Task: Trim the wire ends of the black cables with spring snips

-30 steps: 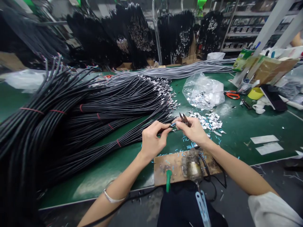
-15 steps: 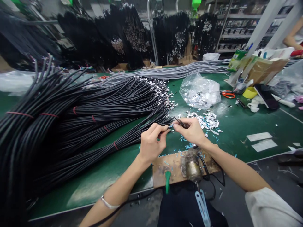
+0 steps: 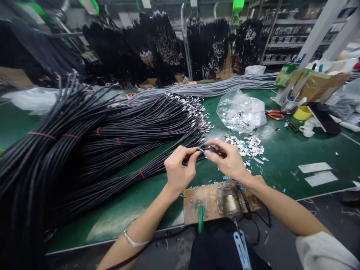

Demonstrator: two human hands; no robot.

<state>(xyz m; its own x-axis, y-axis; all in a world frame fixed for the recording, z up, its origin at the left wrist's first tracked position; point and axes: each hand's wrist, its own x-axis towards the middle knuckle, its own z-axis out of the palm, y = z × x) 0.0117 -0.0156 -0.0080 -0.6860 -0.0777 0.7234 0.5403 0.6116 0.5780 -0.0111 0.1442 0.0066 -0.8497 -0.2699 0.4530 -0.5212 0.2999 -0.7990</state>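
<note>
My left hand [image 3: 180, 167] is closed, thumb and forefinger pinching the end of a black cable. Thin blue and white wires [image 3: 200, 148] stick out of that end toward my other hand. Just to the right, my right hand [image 3: 226, 159] is closed round dark tweezers [image 3: 217, 150], its thumb and forefinger close about the wires. Fingers partly hide the tweezers' tips. Behind both hands lie bundles of black cables [image 3: 146, 127] with stripped, whitish ends, tied with red bands.
A brown board [image 3: 194, 210] with a metal soldering device [image 3: 231, 202] and a green clamp [image 3: 201, 217] sits at the table's front edge. Foil scraps [image 3: 247, 146], blue wire bits, a clear bag [image 3: 242, 112] and orange-handled scissors [image 3: 275, 115] lie to the right. Grey cables [image 3: 219, 86] run behind.
The view has shifted slightly, so the scene sits further right and lower. The right fingers have spread a little at the wires, and the tweezers now lie flatter in the hand.
</note>
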